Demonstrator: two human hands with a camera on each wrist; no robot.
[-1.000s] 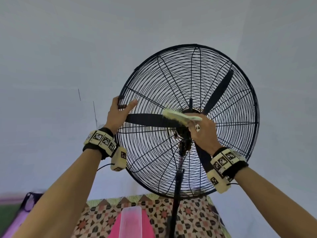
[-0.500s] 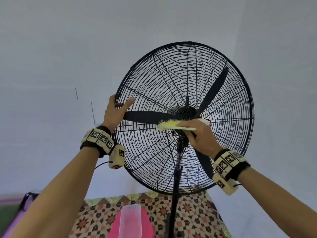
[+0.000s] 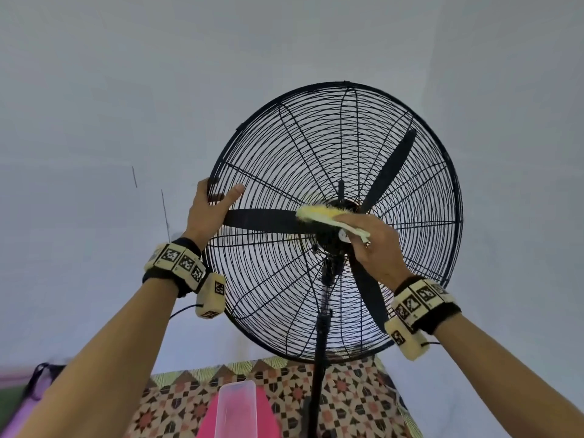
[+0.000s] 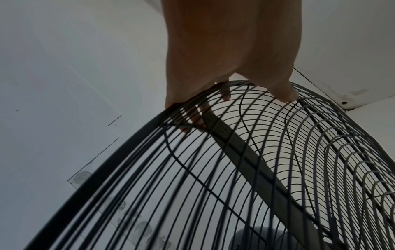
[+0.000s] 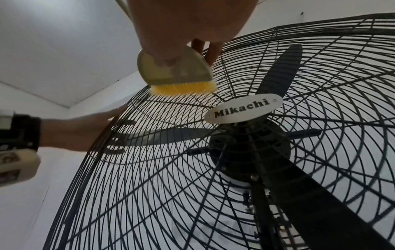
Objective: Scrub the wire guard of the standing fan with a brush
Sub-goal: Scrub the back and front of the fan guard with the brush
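A black standing fan fills the head view, its round wire guard facing me with three dark blades behind it. My left hand grips the guard's left rim, fingers hooked behind the wires and thumb laid on the front. My right hand holds a pale brush with yellow bristles against the wires just left of the hub. An oval Mikachi badge marks the guard's centre. In the right wrist view the brush sits above and left of that badge.
The fan's black pole runs down in front of a patterned cloth. A clear plastic container on something pink stands below the fan. A plain pale wall is behind and to both sides.
The brush has gone down and back up beside the hub, its bristles now turned upward. The left hand keeps its grip on the rim. The head view has shifted slightly.
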